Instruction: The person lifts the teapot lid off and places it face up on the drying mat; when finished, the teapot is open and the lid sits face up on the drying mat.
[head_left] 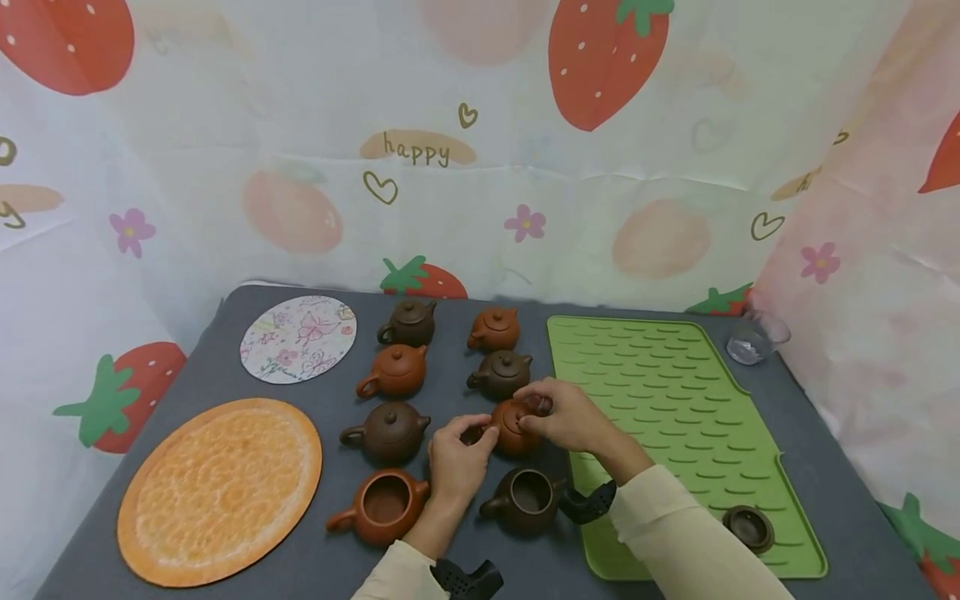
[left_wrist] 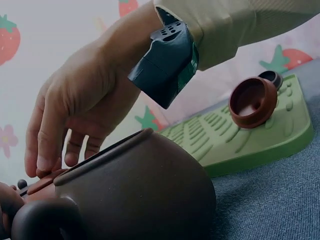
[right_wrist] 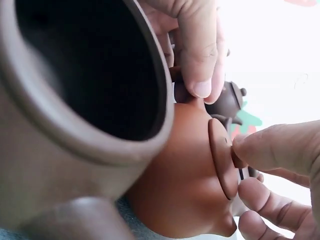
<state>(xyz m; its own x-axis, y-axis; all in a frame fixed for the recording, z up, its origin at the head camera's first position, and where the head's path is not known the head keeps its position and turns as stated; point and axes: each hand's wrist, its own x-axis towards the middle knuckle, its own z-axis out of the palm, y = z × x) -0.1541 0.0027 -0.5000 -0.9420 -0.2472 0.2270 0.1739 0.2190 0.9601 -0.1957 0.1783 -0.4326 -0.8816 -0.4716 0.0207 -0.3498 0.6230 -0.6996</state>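
Observation:
A reddish-brown clay teapot [head_left: 514, 435] stands in the right-hand column of teapots, its lid [right_wrist: 220, 155] seated on top. My left hand [head_left: 459, 463] pinches this pot's handle between thumb and fingers. Over the lid, my right hand [head_left: 564, 419] holds the knob with thumb and fingertips. Just nearer to me is a dark brown teapot [left_wrist: 145, 185] with its mouth uncovered. Beside my left wrist sits a lidless reddish teapot [head_left: 386, 535]. A dark lid [head_left: 748, 529] lies upturned on the green mat [head_left: 622, 567]; a reddish lid [left_wrist: 254, 102] there is hidden by my right arm in the head view.
Lidded teapots stand beyond my hands, among them a dark one [head_left: 504, 375] and a reddish one [head_left: 397, 371]. On the left lie an orange round mat [head_left: 221, 492] and a floral round mat [head_left: 300, 340]. A clear glass cup [head_left: 753, 337] is at back right.

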